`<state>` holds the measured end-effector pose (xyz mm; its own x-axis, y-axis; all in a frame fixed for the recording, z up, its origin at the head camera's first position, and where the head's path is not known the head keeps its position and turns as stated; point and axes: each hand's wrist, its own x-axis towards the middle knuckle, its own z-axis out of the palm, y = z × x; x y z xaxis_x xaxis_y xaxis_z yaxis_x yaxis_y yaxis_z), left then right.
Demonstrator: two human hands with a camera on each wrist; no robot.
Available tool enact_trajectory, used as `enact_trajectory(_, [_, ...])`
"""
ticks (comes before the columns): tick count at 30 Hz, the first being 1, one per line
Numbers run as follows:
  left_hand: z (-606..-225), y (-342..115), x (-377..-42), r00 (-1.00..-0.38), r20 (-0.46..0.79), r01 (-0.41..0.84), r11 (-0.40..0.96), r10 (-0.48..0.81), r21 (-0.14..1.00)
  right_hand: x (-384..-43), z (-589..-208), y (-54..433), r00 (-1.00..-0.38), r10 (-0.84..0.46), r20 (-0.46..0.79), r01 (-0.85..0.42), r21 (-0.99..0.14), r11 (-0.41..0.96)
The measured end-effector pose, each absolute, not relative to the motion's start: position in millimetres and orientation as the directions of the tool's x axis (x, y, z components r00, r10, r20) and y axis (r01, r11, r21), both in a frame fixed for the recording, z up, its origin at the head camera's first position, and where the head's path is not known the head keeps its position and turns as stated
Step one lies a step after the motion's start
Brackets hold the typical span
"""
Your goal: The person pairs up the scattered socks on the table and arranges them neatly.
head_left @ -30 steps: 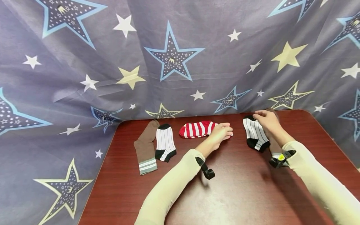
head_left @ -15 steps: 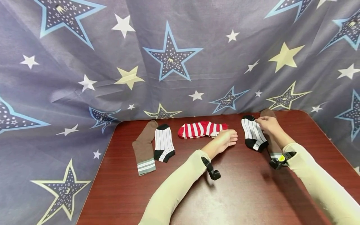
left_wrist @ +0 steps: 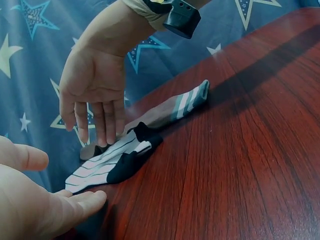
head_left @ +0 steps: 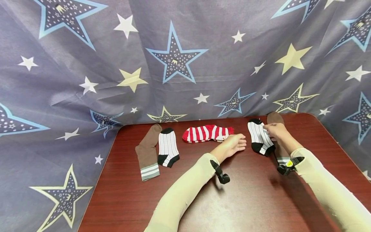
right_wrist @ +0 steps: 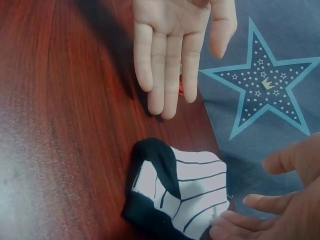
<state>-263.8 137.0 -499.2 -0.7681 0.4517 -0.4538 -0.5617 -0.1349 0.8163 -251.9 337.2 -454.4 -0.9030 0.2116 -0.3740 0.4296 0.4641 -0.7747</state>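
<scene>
A white ankle sock (head_left: 262,137) with thin black stripes and black toe, heel and cuff lies flat at the right. My right hand (head_left: 277,131) rests at its right edge, fingertips on the fabric, thumb apart from the fingers in the right wrist view. Partly under that hand is a brown sock (head_left: 274,118) with a grey-and-white banded cuff. My left hand (head_left: 233,143), fingers extended and palm turned toward the right hand, hovers between the striped ankle sock and the red-and-white striped socks (head_left: 203,133), overlapping the latter's right end in the head view.
On the left of the dark red wooden table (head_left: 121,199) lie another brown sock (head_left: 147,149) and another black-and-white ankle sock (head_left: 168,145), side by side. A grey star-patterned cloth (head_left: 220,74) hangs behind the table's back edge.
My left hand has moved right and toward me, uncovering more of the red-and-white socks. My right hand has slid slightly down along the ankle sock's edge, off its black end.
</scene>
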Motion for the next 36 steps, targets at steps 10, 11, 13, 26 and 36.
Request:
enact_trajectory(10, [-500.4,140.1,-264.9,-0.757,-0.464,-0.588,-0.169,0.461,0.791,-252.2,-456.8,336.4,-0.899,0.197,-0.392,0.438,-0.777,0.452])
enact_trajectory(11, [-500.4,140.2,-264.9,-0.756,-0.465,-0.59,-0.172,0.461,0.789,-252.0,-456.6,336.0,-0.898,0.199,-0.392,0.439,-0.775,0.455])
enact_trajectory(13, [-500.5,140.7,-264.8,-0.755,-0.467,-0.594,-0.18,0.461,0.784,-251.8,-456.6,335.5,-0.898,0.201,-0.391,0.439,-0.772,0.46])
enact_trajectory(26, [-501.9,144.0,-263.1,-0.746,-0.475,-0.609,-0.189,0.466,0.771,-252.4,-457.1,329.6,-0.895,0.21,-0.394,0.446,-0.76,0.472])
enact_trajectory(36, [-503.7,143.2,-263.6,-0.737,-0.476,-0.619,-0.196,0.48,0.76,-252.3,-458.0,325.6,-0.896,0.187,-0.403,0.442,-0.775,0.451])
